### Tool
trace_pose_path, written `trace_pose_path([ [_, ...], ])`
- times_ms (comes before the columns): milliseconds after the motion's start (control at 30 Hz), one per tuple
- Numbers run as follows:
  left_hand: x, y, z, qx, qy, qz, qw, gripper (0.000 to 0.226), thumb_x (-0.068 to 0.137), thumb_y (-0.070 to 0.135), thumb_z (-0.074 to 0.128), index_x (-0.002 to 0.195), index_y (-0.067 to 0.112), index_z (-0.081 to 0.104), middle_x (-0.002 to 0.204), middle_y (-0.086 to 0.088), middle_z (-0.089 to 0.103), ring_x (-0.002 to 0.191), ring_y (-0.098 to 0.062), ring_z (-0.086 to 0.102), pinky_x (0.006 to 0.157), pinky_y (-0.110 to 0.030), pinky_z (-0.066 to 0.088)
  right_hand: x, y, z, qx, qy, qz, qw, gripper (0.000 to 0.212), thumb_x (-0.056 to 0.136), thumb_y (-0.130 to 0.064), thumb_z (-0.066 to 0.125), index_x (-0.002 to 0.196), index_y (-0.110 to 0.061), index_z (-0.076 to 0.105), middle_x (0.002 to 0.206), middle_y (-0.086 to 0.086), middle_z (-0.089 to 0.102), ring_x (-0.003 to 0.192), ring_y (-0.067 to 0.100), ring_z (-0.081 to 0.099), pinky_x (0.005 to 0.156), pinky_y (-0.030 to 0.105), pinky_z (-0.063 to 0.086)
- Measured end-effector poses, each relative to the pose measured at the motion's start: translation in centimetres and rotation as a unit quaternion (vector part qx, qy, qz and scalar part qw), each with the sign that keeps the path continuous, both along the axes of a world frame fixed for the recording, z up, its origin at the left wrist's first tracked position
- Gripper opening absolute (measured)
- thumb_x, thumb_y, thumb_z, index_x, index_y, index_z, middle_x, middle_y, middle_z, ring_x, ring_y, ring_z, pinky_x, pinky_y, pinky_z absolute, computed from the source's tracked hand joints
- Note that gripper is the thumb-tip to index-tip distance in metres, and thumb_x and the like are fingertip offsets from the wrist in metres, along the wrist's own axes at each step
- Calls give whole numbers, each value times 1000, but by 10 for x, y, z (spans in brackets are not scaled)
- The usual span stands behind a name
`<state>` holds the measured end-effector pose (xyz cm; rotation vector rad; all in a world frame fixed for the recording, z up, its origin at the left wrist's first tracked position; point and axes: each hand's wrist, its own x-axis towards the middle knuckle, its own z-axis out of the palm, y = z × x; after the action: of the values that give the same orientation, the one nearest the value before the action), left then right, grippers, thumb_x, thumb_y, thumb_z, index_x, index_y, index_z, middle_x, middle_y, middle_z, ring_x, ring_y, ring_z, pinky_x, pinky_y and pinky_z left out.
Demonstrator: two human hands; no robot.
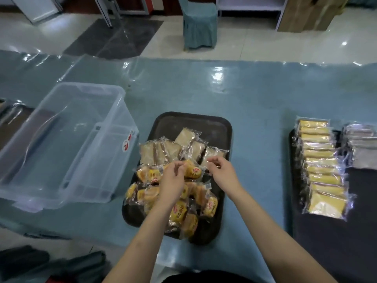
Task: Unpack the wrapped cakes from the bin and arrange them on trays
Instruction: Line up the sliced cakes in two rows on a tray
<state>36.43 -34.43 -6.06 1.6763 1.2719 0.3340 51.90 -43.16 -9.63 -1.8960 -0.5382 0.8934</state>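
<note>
Tiled room with a draped chair [199, 23] at the back; in front, a long table under blue-grey cloth and clear plastic sheet [255, 94]. On it, left, a large clear plastic bin [67, 144] — it looks emptied, so unpacking seems done and arranging is the step in hand. Centre, a dark rounded-rectangle tray [220, 127] heaped loosely: pale square wrapped cakes [161, 150] toward its far half, yellow-labelled wrapped cakes [179, 213] piled nearer the person. Right, a second dark tray [293, 180] carries a neat overlapping column of yellow wrapped cake slices [320, 170], with silvery packets [361, 144] beside them.

Both hands work over the centre heap. Left hand [173, 178] pinches one yellow-labelled cake [193, 172] by its wrapper, fingers curled together on it. Right hand [221, 170] has fingers curled at the wrapper's other end, seemingly pinching it too.

Next move, by my judgement: lay this cake flat in a row — but the heap crowds the tray, and slick overlapping wrappers may slide or drag neighbours.
</note>
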Motion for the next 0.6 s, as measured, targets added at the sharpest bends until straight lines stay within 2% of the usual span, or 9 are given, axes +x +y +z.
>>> trace_pose_path([
  [133,2,36,-9,-3,20,-9,1000,21,109,28,48,126,28,58,103,9,67,79,-8,65,66,-25,53,-4,17,-7,-19,13,-32,999,15,105,-23,58,116,-23,69,113,-8,68,107,14,66,97,39,56],
  [200,-2,57,-10,-3,17,-10,1000,19,109,29,47,125,29,57,102,11,66,75,-6,64,61,-21,51,-9,29,-9,-23,25,-48,998,13,105,-22,58,114,-25,68,113,-9,68,107,12,66,93,34,56],
  [267,-6,81,-13,-3,14,-8,1000,18,109,30,47,123,28,58,105,11,66,85,-11,68,67,-23,54,-14,44,-8,-28,28,-54,998,14,105,-22,58,116,-23,67,114,-8,68,107,8,64,84,23,51],
  [333,-11,105,-20,0,21,-10,1000,20,108,30,47,123,27,59,111,6,67,95,-16,69,77,-31,58,-19,62,-9,-32,29,-56,998,20,105,-23,58,123,-19,67,115,-6,69,104,8,65,79,19,49],
  [400,-17,125,-26,13,33,-10,999,20,109,26,47,123,22,60,113,5,66,91,-3,63,71,-18,50,-23,81,-10,-41,23,-56,997,21,105,-23,57,124,-19,67,114,-6,69,102,9,66,79,22,52],
  [467,-22,142,-32,23,43,-5,999,18,109,21,47,122,18,60,111,7,62,86,5,55,65,-10,40,-25,100,-12,-43,23,-67,997,21,105,-23,58,123,-20,68,114,-6,70,106,12,66,90,30,56],
  [533,-26,159,-37,25,45,9,999,19,108,18,49,125,18,58,115,6,57,91,0,56,74,-11,42,-26,116,-14,-51,17,-69,996,23,104,-26,59,125,-20,68,117,-6,70,109,13,66,98,35,55],
  [600,-29,173,-44,18,58,20,998,24,107,22,51,130,20,57,127,0,53,108,-15,59,92,-29,49,-26,132,-16,-67,14,-68,995,30,104,-28,58,133,-20,65,125,-6,68,114,14,64,104,37,53],
])
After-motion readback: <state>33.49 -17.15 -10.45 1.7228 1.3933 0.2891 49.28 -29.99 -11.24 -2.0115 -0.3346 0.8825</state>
